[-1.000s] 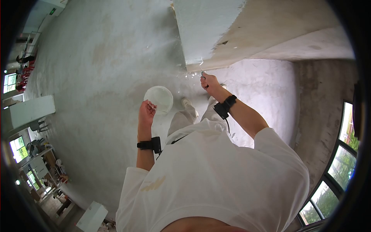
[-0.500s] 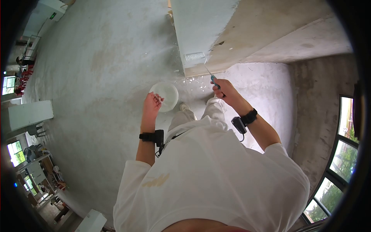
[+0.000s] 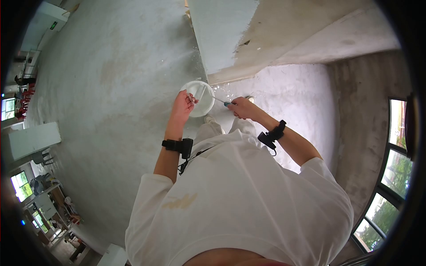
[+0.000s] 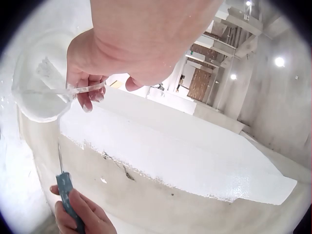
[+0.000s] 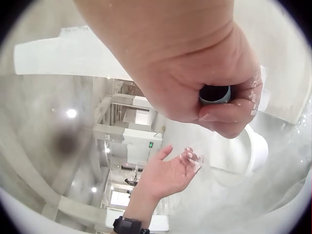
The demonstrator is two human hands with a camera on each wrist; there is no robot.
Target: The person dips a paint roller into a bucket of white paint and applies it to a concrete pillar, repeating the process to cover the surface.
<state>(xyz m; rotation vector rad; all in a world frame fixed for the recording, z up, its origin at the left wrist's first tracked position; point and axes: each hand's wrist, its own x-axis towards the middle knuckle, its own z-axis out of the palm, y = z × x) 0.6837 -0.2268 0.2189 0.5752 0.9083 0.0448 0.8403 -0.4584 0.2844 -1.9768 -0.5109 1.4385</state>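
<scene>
A white bucket [image 3: 210, 109] hangs from the left hand [image 3: 181, 107], whose curled fingers hold its pale handle strap [image 4: 87, 88]. White smears mark those fingertips. In the right hand [image 3: 245, 108], the fingers wrap round the blue-grey grip of a paint roller [image 4: 67, 192]. The roller's thin metal rod slants over the bucket rim. Its white roller sleeve [image 4: 51, 74] lies inside the bucket, coated in white. White spots also cover the right hand's knuckles in the right wrist view.
Ahead stands a wall [image 3: 217, 33], partly coated white, with a bare beige area [image 3: 288, 33] to its right. White drips dot the floor [image 3: 124, 88] near its base. Windows [image 3: 390, 173] line the right side; a white block [image 3: 34, 139] stands far left.
The roller has come off the wall's lower end and down into the bucket. The left hand has brought the bucket up and rightward, closer to the wall's corner.
</scene>
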